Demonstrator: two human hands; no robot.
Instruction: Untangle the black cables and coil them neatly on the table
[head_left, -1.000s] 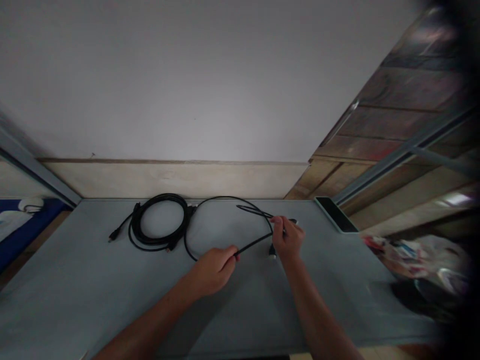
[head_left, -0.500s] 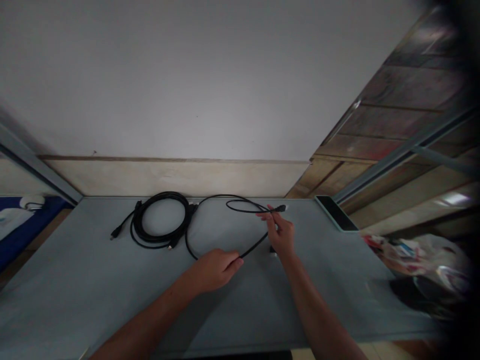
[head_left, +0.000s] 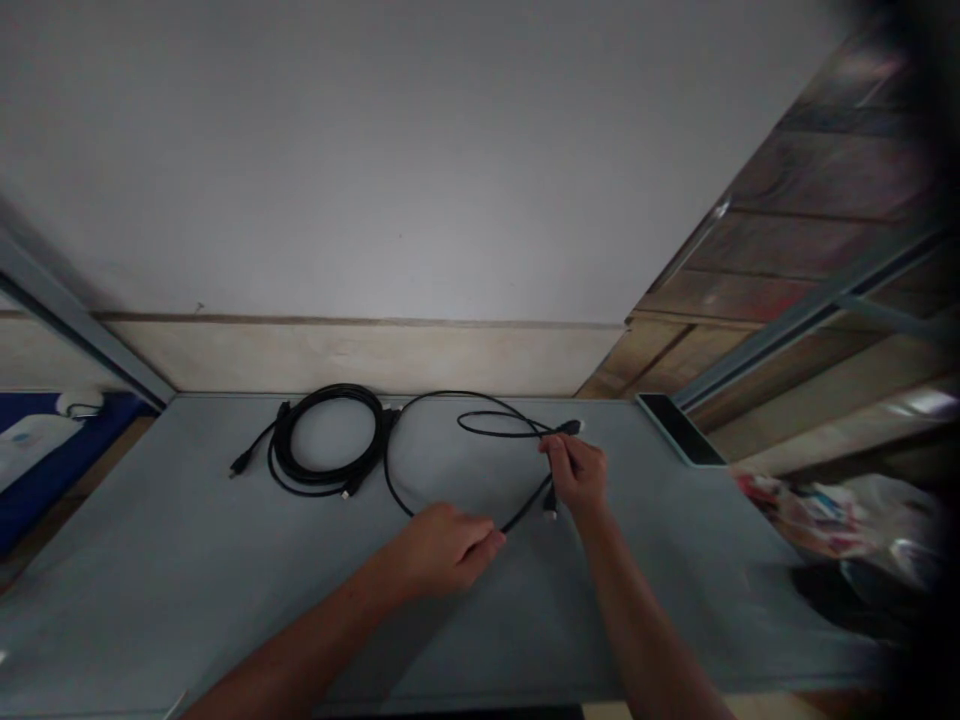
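Observation:
A thin black cable (head_left: 442, 394) lies in a wide loop on the grey table. My left hand (head_left: 454, 550) is closed around its near side, with thumb and fingers pinching it. At the right of the loop, my right hand (head_left: 577, 472) pinches the same cable close to where its strands cross. One black plug (head_left: 571, 427) points right just beyond my right fingers, and another plug (head_left: 550, 503) lies below that hand. Left of the loop rests a thicker coil of black cable (head_left: 289, 470), with several connectors sticking out of it.
The grey table (head_left: 247, 590) meets a pale wall at the back. A dark-faced, light-rimmed flat device (head_left: 681, 430) lies at the table's right edge. Plastic bags (head_left: 877, 510) stand beyond that edge. Metal posts rise at both back corners. A blue surface (head_left: 45, 500) is at far left.
My right fingers, partly spread before, have closed on the cable near the crossing. My left hand keeps its grip. The whole view has shifted slightly.

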